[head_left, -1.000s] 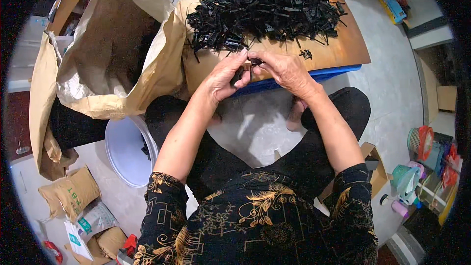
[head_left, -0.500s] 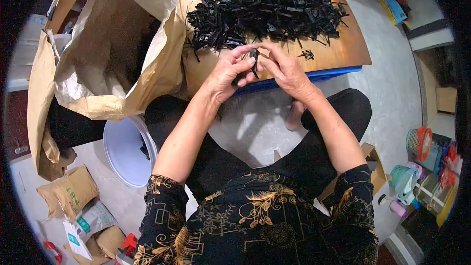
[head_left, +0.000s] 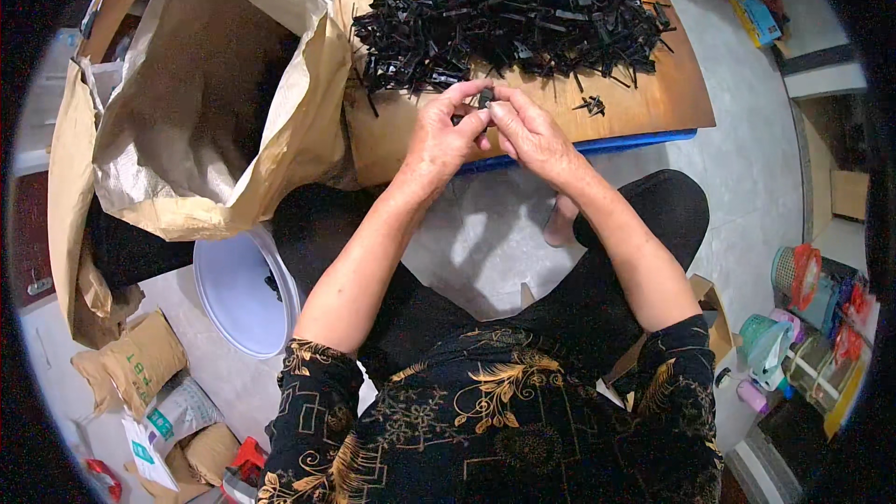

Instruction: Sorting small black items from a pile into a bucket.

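Observation:
Close together above the near edge of the wooden board (head_left: 392,145), both my hands hold one small black plastic part (head_left: 485,97). My left hand (head_left: 442,131) pinches it between thumb and fingers. From the other side, the thumb and fingertips of my right hand (head_left: 536,135) press on it. Most of the part is hidden by the fingers, so its exact kind does not show. Beyond the hands lies a wide heap of similar black plastic parts (head_left: 523,19). A few small black pieces (head_left: 591,106) sit apart, right of my right hand.
A large open paper sack (head_left: 177,205) stands at the left of the board. Below it is a white bucket (head_left: 233,303) with some black parts inside. Packed bags (head_left: 140,364) lie at the lower left. A blue edge (head_left: 635,142) shows under the board. Baskets (head_left: 789,271) stand far right.
My right hand has closed in on the black part, and the fingertips of both hands now meet around it. Less of the part shows than before. The view has shifted slightly.

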### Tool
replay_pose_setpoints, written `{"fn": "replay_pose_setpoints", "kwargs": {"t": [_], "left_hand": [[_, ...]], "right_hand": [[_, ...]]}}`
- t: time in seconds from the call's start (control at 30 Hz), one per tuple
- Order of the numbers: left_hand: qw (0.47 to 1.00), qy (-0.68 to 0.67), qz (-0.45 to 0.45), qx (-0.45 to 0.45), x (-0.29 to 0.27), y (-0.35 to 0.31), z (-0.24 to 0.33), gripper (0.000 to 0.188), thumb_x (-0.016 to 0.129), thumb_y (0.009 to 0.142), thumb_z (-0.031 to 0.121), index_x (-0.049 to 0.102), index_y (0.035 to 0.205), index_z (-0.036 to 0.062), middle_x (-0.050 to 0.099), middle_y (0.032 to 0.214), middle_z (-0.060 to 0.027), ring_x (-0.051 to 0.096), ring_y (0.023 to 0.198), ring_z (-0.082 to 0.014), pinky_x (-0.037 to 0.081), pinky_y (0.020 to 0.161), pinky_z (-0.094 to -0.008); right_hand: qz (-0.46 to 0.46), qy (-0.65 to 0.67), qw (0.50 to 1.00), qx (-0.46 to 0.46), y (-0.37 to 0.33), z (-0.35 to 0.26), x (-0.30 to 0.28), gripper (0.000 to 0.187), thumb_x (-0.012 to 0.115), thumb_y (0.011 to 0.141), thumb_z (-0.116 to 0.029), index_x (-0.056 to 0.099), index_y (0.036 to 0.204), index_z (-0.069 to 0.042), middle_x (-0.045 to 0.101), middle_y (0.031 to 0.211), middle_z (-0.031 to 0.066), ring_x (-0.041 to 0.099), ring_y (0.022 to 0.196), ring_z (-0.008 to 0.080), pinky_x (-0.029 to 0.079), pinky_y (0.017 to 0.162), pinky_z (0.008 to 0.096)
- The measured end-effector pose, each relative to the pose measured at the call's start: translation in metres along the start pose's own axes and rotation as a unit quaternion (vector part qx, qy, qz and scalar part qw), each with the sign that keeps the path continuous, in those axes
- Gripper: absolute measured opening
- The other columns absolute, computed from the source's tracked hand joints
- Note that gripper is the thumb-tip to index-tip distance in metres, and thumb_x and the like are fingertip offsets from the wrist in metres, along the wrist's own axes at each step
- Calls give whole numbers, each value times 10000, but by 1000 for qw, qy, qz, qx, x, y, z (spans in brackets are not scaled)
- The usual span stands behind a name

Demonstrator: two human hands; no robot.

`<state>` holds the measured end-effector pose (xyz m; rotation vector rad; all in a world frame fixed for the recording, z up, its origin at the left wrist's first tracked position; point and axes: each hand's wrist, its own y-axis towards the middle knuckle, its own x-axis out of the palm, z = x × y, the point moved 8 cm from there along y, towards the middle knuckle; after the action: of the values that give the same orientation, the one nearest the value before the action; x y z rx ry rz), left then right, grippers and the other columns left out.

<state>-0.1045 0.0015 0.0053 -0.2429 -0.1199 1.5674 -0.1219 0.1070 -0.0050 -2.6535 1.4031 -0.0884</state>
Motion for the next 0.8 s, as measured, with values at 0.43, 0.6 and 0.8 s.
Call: {"fn": "replay_pose_setpoints", "kwargs": {"t": [0.43, 0.6, 0.8], "left_hand": [[989, 87, 78, 92, -3, 8, -3, 297, 562, 803, 44, 568, 1100, 43, 622, 795, -58, 577, 626, -128, 467, 580, -254], [949, 203, 157, 185, -5, 1, 22, 302, 543, 777, 16, 577, 1075, 50, 634, 871, -170, 634, 741, -245, 486, 649, -319], [934, 300, 134, 139, -3, 8, 0, 338, 576, 753, 46, 528, 1086, 69, 618, 857, -196, 619, 749, -321, 485, 661, -374]], "right_hand": [[56, -40, 998, -2, 15, 18, -4, 395, 407, 934, -302, 411, 1234, -44, 393, 610, -56, 355, 508, 30, 310, 426, 183], [63, -5, 998, 19, 25, 23, 0, 346, 401, 932, -275, 435, 1214, -78, 399, 591, -63, 348, 456, 22, 294, 378, 177], [25, -19, 990, 137, 26, 36, 3, 288, 396, 929, -236, 459, 1155, -69, 431, 609, -49, 381, 479, 30, 310, 396, 184]]}}
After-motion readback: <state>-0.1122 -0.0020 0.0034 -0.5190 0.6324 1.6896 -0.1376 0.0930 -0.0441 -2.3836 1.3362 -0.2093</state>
